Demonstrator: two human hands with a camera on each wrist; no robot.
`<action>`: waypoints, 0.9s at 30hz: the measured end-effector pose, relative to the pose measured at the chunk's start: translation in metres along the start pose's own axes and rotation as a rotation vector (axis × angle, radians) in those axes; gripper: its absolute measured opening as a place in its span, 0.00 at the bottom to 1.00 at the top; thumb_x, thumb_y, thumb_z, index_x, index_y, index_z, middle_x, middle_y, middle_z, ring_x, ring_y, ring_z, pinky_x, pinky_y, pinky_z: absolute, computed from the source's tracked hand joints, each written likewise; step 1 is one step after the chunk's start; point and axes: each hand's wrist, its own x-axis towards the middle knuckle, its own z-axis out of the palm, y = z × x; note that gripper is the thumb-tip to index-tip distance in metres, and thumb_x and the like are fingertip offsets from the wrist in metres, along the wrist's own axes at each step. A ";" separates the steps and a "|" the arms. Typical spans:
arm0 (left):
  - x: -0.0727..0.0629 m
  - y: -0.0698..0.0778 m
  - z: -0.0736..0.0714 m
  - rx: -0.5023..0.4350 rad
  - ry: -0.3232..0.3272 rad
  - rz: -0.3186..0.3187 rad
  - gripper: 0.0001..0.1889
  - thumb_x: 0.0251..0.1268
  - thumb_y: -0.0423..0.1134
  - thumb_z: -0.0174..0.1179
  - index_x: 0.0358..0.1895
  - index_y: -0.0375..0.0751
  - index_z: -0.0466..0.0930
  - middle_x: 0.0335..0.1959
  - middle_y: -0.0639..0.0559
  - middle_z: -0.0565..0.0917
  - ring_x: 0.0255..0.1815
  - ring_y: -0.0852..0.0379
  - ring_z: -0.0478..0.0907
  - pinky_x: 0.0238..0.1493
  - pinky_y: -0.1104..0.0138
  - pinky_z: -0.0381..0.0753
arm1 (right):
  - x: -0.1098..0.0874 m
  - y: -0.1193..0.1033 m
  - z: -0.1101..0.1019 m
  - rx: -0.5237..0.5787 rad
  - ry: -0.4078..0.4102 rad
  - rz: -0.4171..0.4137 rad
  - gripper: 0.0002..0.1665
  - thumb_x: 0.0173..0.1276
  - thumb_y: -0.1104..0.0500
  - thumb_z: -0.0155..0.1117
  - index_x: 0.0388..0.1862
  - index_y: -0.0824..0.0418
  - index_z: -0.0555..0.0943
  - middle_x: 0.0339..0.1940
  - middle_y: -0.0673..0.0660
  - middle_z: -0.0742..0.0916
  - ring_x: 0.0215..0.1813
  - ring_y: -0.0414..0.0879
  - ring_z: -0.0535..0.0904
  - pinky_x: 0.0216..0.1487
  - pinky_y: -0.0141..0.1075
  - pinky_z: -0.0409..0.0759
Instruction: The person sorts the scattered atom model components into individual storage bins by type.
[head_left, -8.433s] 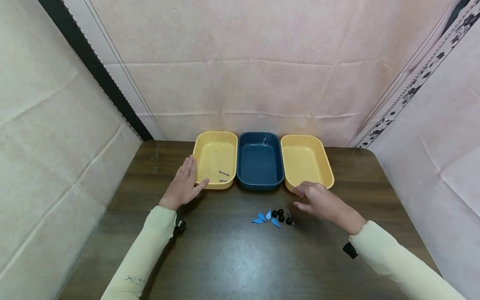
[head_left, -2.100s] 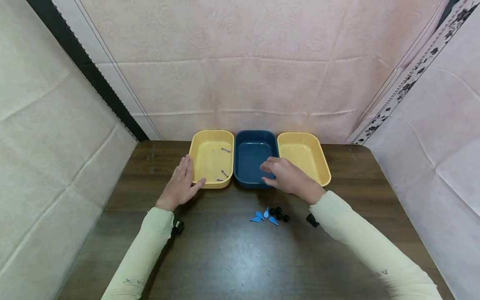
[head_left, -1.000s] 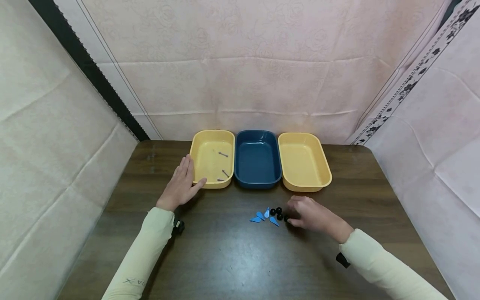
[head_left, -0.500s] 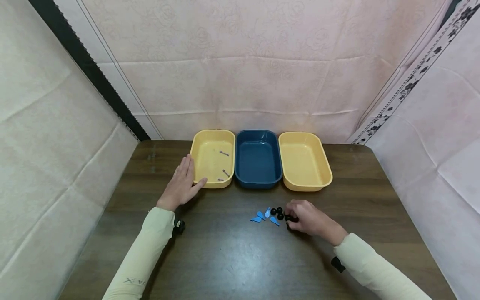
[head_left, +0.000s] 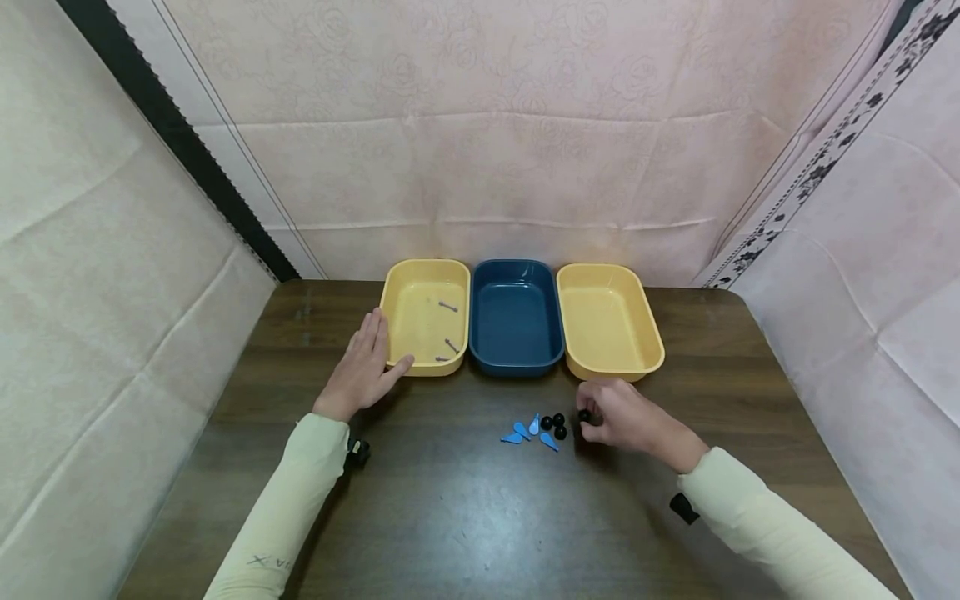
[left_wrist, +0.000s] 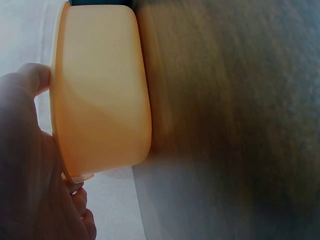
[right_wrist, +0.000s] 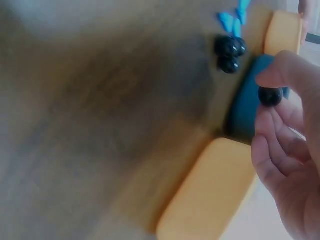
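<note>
My right hand [head_left: 624, 423] pinches a shiny black ball [right_wrist: 270, 96] between thumb and fingertips, just above the table and in front of the right yellow tray [head_left: 611, 367]. Beside it on the table lie three more black balls [head_left: 559, 420] in a tight cluster, touching or nearly so. Several flat blue teardrop-shaped pieces [head_left: 549, 442] are spread to their left. My left hand [head_left: 360, 371] rests against the left yellow tray [head_left: 427, 371], its fingers straight along the side and its thumb at the front rim. Three small grey pin-like pieces [head_left: 447, 307] lie in that tray.
A dark blue tray [head_left: 517, 369] stands between the two yellow ones, all in a row at the back of the brown wooden table [head_left: 450, 500]. Pale cloth [head_left: 480, 167] hangs behind the trays and on both sides.
A third grey piece has joined the two in the left tray. My right hand has come back from over the blue tray and lifted a black ball. The left hand stays put.
</note>
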 end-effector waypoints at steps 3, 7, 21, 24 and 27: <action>0.000 0.000 0.000 0.004 0.006 0.000 0.54 0.79 0.72 0.40 0.86 0.34 0.29 0.89 0.39 0.31 0.91 0.41 0.30 0.88 0.41 0.43 | 0.004 -0.003 -0.009 -0.025 0.013 -0.014 0.12 0.58 0.64 0.80 0.36 0.56 0.83 0.30 0.47 0.82 0.34 0.35 0.76 0.35 0.29 0.81; 0.000 0.000 -0.001 0.003 0.007 -0.003 0.54 0.79 0.72 0.40 0.86 0.34 0.28 0.89 0.39 0.31 0.91 0.41 0.30 0.88 0.42 0.43 | 0.011 -0.005 -0.019 -0.050 0.029 -0.028 0.11 0.59 0.64 0.79 0.37 0.58 0.84 0.31 0.48 0.83 0.34 0.37 0.76 0.36 0.30 0.82; -0.001 0.000 -0.001 -0.003 0.007 0.004 0.55 0.79 0.72 0.40 0.86 0.33 0.29 0.89 0.38 0.33 0.91 0.41 0.31 0.88 0.42 0.44 | 0.044 -0.016 -0.046 -0.097 0.064 -0.065 0.11 0.62 0.61 0.78 0.40 0.62 0.85 0.35 0.52 0.86 0.37 0.44 0.81 0.41 0.34 0.87; -0.001 -0.001 -0.001 -0.005 0.009 0.004 0.54 0.79 0.71 0.40 0.86 0.33 0.30 0.89 0.38 0.33 0.91 0.41 0.31 0.88 0.41 0.44 | 0.053 -0.017 -0.050 -0.091 0.064 -0.053 0.11 0.62 0.61 0.78 0.41 0.62 0.86 0.36 0.54 0.86 0.37 0.46 0.82 0.42 0.34 0.87; -0.002 -0.001 0.000 -0.007 0.010 0.004 0.54 0.79 0.71 0.40 0.86 0.33 0.30 0.89 0.38 0.32 0.91 0.41 0.31 0.88 0.42 0.44 | 0.061 -0.017 -0.052 -0.083 0.060 -0.042 0.11 0.63 0.61 0.78 0.41 0.62 0.85 0.36 0.55 0.86 0.38 0.49 0.83 0.43 0.35 0.87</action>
